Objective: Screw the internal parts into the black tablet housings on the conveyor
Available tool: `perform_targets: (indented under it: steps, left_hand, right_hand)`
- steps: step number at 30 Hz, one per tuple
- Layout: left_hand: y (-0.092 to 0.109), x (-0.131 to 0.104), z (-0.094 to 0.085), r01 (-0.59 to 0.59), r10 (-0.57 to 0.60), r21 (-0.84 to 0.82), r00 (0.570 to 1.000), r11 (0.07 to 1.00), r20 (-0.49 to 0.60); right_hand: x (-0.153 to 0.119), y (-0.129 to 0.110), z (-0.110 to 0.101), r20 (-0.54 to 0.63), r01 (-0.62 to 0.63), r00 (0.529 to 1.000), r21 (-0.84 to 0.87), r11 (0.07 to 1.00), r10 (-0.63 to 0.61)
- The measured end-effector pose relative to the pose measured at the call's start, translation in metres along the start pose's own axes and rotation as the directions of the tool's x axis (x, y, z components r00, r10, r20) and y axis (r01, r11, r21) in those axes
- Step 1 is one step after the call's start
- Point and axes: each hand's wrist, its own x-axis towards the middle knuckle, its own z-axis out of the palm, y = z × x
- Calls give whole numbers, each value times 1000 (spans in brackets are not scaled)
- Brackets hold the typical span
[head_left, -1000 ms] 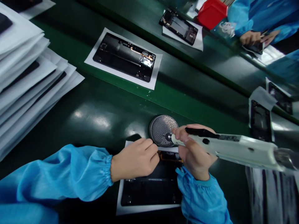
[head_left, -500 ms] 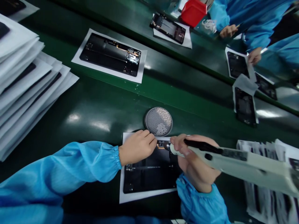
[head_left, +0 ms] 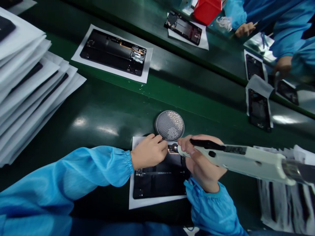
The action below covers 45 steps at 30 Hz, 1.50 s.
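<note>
A dark open device [head_left: 159,180] lies on a white sheet [head_left: 142,204] at the bottom middle. My right hand [head_left: 204,160] is wrapped round a pale electric screwdriver [head_left: 253,160], whose tip meets the device's upper part. Over the device's upper left edge is my left hand [head_left: 150,151], its fingers closed and bent down; whatever is between the fingertips is hidden. Just above the sheet sits a round dish [head_left: 169,125] with a dimpled surface and small shiny bits, close to my left fingertips.
White sheets with dark devices are stacked at the left [head_left: 31,88] and right [head_left: 283,203]. Another open device [head_left: 113,52] lies upper left. Across the bench are a red bin [head_left: 208,11], several devices and a person's hands [head_left: 246,29].
The whole view has shifted slightly. The screwdriver's rear end has swung up, with its tip still at the device. Across the bench, a person's hand has moved right from a device.
</note>
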Motion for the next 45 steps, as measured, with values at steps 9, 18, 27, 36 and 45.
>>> perform_targets:
  steps: [9,18,27,36,45]
  left_hand:
    - [3,0,-3,-67,68,54,998,996,-18]
    - [1,-1,-7,-85,86,64,996,994,-23]
    - [1,-3,-2,-78,86,80,992,994,-89]
    - [0,-3,-3,-85,94,84,990,993,-106]
    - [3,-1,-6,-83,97,96,984,992,-147]
  right_hand:
    - [3,0,4,24,12,1000,40,999,-13]
    - [0,8,-2,31,-44,999,-24,999,44]
    - [-1,8,-1,12,-45,999,-18,999,45]
    - [-3,10,-2,-19,-63,998,-47,997,62]
    - [-1,11,-3,39,-36,999,-41,999,38]
